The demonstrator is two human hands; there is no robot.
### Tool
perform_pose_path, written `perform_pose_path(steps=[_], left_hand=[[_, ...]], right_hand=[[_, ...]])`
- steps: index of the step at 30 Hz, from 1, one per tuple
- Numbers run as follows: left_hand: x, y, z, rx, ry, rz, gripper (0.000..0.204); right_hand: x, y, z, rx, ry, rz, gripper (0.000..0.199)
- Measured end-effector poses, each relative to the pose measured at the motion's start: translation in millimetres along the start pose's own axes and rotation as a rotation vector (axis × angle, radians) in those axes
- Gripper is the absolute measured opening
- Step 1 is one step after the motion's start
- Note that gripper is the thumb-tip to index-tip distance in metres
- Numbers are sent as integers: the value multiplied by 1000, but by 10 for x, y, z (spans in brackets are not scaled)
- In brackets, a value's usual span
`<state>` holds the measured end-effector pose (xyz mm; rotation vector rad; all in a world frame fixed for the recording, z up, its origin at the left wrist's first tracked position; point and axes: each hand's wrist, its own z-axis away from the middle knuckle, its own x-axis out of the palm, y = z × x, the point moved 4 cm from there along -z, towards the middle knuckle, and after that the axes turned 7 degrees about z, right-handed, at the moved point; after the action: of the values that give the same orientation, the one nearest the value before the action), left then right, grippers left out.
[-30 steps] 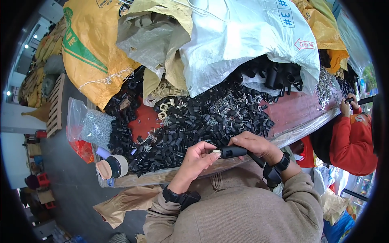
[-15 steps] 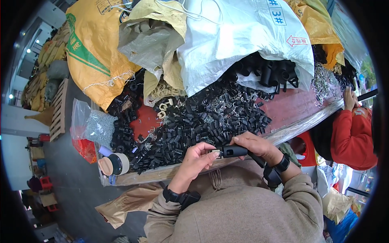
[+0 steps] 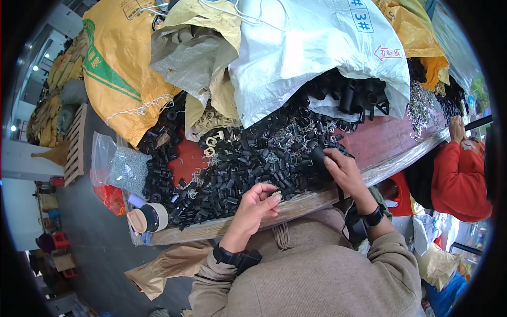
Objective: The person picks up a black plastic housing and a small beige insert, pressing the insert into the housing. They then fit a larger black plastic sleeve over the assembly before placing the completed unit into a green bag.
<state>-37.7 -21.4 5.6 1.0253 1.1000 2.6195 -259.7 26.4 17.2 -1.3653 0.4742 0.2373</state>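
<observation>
Near the front edge of the red wooden table (image 3: 388, 140), a small metal clip is pinched in the curled fingers of the left hand (image 3: 257, 203). Farther right, a short black plastic tube (image 3: 317, 155) is gripped by the right hand (image 3: 342, 168) on the heap of black plastic tubes (image 3: 248, 164).

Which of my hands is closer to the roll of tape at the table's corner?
Left. Your left hand hovers over the table's near edge, right of the roll of tape. Your right hand is farther right, reaching into the pile of black parts.

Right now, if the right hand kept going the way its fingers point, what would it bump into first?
The right hand already touches a black tube; just beyond is the heap of small black parts, though depth is hard to judge.
</observation>
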Motion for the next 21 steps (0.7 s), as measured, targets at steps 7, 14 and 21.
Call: perform_pose_path(steps=[7,14,21], left_hand=[[-27,-42,-54,-91,2,135,25],[-2,-85,-45,-86,-53,251,22],[-1,-103,-6,-100,-49,336,20]], right_hand=[[168,-548,40,-438,230,337,30],[575,-669,66,-652,-56,276,33],[592,-540,97,-509,-85,31,30]])
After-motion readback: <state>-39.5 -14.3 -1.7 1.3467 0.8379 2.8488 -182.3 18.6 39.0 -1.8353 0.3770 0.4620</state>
